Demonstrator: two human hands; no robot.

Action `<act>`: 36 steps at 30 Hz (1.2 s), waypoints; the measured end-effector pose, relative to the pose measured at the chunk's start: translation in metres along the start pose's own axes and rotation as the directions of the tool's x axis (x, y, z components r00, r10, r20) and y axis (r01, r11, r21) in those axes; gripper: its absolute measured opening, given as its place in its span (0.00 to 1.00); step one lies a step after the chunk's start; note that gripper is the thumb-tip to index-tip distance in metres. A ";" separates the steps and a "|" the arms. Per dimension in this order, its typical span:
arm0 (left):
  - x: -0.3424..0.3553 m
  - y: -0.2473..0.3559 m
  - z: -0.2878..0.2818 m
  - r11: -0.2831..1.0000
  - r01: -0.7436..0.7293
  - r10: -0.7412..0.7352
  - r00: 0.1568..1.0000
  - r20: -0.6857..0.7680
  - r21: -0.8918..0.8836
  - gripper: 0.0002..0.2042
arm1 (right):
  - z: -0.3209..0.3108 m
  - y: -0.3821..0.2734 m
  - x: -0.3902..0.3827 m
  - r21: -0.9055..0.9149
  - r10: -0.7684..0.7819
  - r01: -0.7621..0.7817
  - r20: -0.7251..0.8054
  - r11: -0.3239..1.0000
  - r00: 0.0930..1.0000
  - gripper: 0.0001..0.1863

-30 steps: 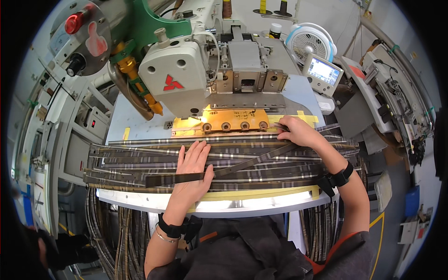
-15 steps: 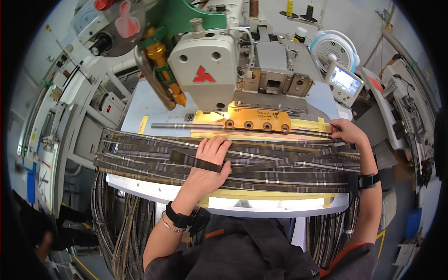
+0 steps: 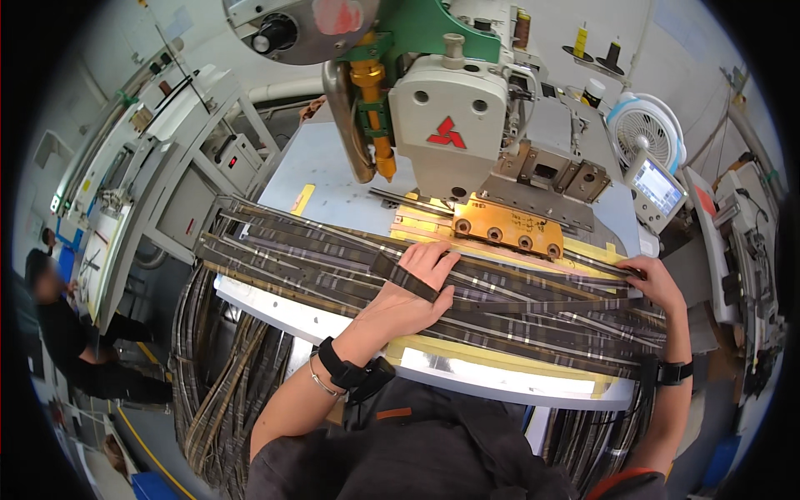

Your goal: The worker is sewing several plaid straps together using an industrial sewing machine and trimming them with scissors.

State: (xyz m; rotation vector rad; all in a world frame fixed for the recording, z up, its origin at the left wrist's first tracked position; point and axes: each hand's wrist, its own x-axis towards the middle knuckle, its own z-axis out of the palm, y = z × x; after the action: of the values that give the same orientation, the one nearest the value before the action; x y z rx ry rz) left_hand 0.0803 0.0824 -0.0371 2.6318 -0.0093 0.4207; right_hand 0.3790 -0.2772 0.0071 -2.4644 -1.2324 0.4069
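- The left hand [image 3: 407, 305] lies open, fingers slightly spread, on long dark plaid fabric strips [image 3: 312, 243] at the frame's centre, a loose dark flat strip end [image 3: 403, 277] crossing its back
- The right hand [image 3: 656, 283], right of centre, pinches a narrow dark striped strip [image 3: 597, 262] near the flat orange plate with round holes [image 3: 510, 223]
- Upper centre: a pale grey sewing machine head [image 3: 450, 112] above the pale blue surface [image 3: 329, 162]

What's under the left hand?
Plaid strips show around the left hand, spread across the table. What's directly beneath the palm can't be seen: the hand covers it. A dark strip lies across the hand's back.
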 end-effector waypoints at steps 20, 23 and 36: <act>0.011 -0.015 0.019 0.963 0.195 -0.198 0.980 -0.006 0.188 0.27 | 0.006 -0.021 0.004 -0.036 0.167 -0.168 -0.045 0.985 0.985 0.24; 0.010 -0.017 0.019 0.966 0.181 -0.180 0.983 -0.024 0.187 0.26 | 0.020 -0.053 0.018 0.013 0.074 -0.073 -0.086 0.997 0.994 0.24; 0.010 -0.017 0.018 0.971 0.148 -0.151 0.989 0.002 0.187 0.28 | 0.021 -0.039 0.003 -0.124 -0.081 0.067 -0.111 0.990 0.991 0.22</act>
State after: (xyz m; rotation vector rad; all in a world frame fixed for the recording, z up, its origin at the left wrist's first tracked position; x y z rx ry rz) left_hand 0.0962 0.0895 -0.0573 2.7950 0.2326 0.3632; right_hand 0.3451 -0.2489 0.0049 -2.4931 -1.3308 0.1715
